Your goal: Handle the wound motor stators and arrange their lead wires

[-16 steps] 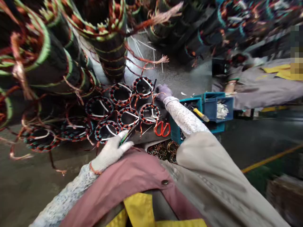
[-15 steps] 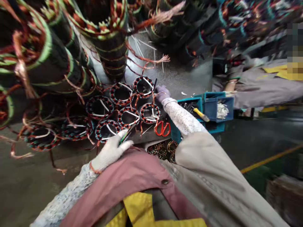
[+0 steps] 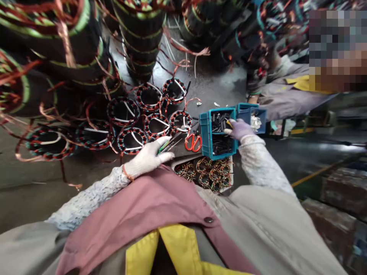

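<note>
At the counter's near edge, thin rods [image 3: 169,144] were pinched in the left hand [image 3: 149,157]. Black sleeves [image 3: 219,123] in the teal bin [image 3: 204,133] were fingered by the right hand [image 3: 239,130], its grip half-curled. Some sleeves could be spilled if the bin were nudged.

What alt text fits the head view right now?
A person's right hand in a purple glove reaches into a blue bin of short black tubes, while the left hand in a white glove grips thin tools at the bench edge. Red-handled scissors lie between them, beside rows of copper-wound stators; a co-worker's sleeve shows beyond.
</note>
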Demonstrator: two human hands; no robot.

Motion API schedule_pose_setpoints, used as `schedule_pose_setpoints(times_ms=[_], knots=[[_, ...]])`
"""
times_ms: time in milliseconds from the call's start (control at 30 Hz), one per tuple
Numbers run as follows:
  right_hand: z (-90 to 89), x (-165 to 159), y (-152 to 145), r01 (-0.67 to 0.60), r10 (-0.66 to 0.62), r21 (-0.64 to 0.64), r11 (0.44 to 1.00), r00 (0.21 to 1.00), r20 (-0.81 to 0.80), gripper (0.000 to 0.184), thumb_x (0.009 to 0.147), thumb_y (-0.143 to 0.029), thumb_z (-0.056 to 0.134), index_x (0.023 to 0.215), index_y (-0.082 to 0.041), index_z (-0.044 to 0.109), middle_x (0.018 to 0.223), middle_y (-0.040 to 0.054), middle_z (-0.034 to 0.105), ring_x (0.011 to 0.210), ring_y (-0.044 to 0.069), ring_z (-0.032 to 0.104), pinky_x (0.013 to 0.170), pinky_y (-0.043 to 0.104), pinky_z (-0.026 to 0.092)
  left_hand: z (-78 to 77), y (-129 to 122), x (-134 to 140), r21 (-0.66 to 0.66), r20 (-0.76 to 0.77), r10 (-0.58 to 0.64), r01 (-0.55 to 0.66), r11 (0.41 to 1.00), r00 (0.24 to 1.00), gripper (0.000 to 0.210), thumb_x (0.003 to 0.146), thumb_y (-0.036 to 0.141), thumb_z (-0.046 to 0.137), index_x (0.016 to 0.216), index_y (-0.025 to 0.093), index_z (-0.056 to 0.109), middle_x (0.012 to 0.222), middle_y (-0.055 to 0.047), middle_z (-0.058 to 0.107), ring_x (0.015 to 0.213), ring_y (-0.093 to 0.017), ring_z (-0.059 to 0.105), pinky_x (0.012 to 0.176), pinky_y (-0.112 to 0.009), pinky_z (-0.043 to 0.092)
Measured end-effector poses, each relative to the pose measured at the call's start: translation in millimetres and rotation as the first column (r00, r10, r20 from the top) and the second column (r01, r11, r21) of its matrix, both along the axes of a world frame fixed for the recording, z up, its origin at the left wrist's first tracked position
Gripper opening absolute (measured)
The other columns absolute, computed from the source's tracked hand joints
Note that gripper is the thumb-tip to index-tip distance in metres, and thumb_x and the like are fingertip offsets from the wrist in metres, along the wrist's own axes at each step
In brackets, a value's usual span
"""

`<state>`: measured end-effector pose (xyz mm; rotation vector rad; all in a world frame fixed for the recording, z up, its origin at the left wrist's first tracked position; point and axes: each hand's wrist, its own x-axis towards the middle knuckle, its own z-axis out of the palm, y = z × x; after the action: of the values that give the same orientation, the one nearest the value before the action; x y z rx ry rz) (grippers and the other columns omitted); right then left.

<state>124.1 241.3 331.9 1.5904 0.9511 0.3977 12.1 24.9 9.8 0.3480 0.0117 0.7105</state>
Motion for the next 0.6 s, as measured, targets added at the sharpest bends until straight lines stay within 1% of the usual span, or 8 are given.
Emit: schedule_pose_setpoints(times_ms=[100,133,167,233,333,400,500,600], knots=[[-26.1,-38,-49,0.154,-0.14,0.085,0.984,0.978,-0.153,0.024,0.067,-0.031,0.089,0.08,-0.022,0.071,0.066,0.0028,0.062,0.067,0.021,0.062,0.062,0.036,0.051,15.4,5,-1,0.111,0.021,0.06,-0.062,0.992,0.998,0.076,0.089,0.048,0.059,0.155,0.013,0.046,0.149,-0.017,0.063,0.131,-0.033,0.065,0.112,-0.045,0.051],[-43.4,-53,-70,0.333,-0.28,0.108,0.937,0.898,-0.338,0.031,0.073,-0.044,0.085,0.091,-0.022,0.073,0.067,0.0015,0.064,0.061,0.017,0.059,0.057,0.032,0.049,21.9,7,-2,0.158,0.014,0.061,-0.062,0.985,0.998,0.078,0.09,0.047,0.059,0.157,0.013,0.042,0.147,-0.018,0.064,0.128,-0.033,0.067,0.109,-0.045,0.052],[-62.2,-68,-91,0.556,-0.453,0.07,0.828,0.738,-0.499,0.043,0.076,-0.057,0.08,0.1,-0.022,0.073,0.068,0.0011,0.066,0.056,0.015,0.057,0.053,0.03,0.048,28.4,9,-5,0.205,-0.001,0.051,-0.049,0.978,0.999,0.08,0.09,0.047,0.06,0.16,0.013,0.038,0.143,-0.019,0.066,0.125,-0.034,0.069,0.106,-0.046,0.054],[-96.6,-95,-127,0.772,-0.552,0.044,0.634,0.491,-0.674,0.052,0.07,-0.067,0.08,0.092,-0.02,0.07,0.064,-0.0005,0.064,0.049,0.012,0.052,0.045,0.026,0.043,38.3,9,-10,0.264,-0.035,0.004,0.005,0.965,0.999,0.086,0.091,0.047,0.06,0.163,0.011,0.032,0.134,-0.022,0.071,0.115,-0.036,0.073,0.099,-0.048,0.057],[-120.9,-115,-141,0.834,-0.484,0.171,0.525,0.457,-0.746,0.046,0.067,-0.061,0.084,0.075,-0.02,0.065,0.052,-0.0044,0.056,0.038,0.008,0.041,0.035,0.022,0.032,37.7,-2,-18,0.212,-0.003,-0.054,0.053,0.976,0.999,0.085,0.089,0.05,0.062,0.16,0.012,0.037,0.128,-0.02,0.074,0.111,-0.036,0.074,0.096,-0.048,0.057],[-117.2,-111,-120,0.744,-0.34,0.316,0.589,0.583,-0.738,0.04,0.072,-0.058,0.079,0.073,-0.021,0.063,0.048,-0.0062,0.051,0.034,0.007,0.034,0.031,0.021,0.024,27.5,-16,-22,0.098,0.085,-0.059,0.05,0.994,0.995,0.073,0.089,0.051,0.059,0.152,0.015,0.05,0.127,-0.016,0.075,0.112,-0.033,0.073,0.095,-0.043,0.058],[-102.3,-82,-69,0.408,-0.04,0.475,0.78,0.789,-0.613,0.033,0.078,-0.054,0.073,0.075,-0.024,0.064,0.05,-0.0061,0.053,0.036,0.009,0.04,0.033,0.021,0.029,9.8,-37,-25,-0.17,0.158,-0.113,0.139,0.976,0.981,0.057,0.091,0.051,0.055,0.134,0.015,0.065,0.108,-0.012,0.078,0.097,-0.025,0.072,0.082,-0.034,0.059],[-98.3,-43,-39,0.149,-0.003,0.286,0.947,0.89,-0.456,0.023,0.076,-0.044,0.077,0.075,-0.024,0.066,0.06,-0.0019,0.064,0.052,0.014,0.059,0.05,0.027,0.05,2.5,-44,-24,-0.368,0.248,-0.232,0.313,0.876,0.941,0.06,0.09,0.054,0.058,0.132,0.011,0.062,0.076,-0.003,0.069,0.061,-0.015,0.059,0.059,-0.027,0.051]])
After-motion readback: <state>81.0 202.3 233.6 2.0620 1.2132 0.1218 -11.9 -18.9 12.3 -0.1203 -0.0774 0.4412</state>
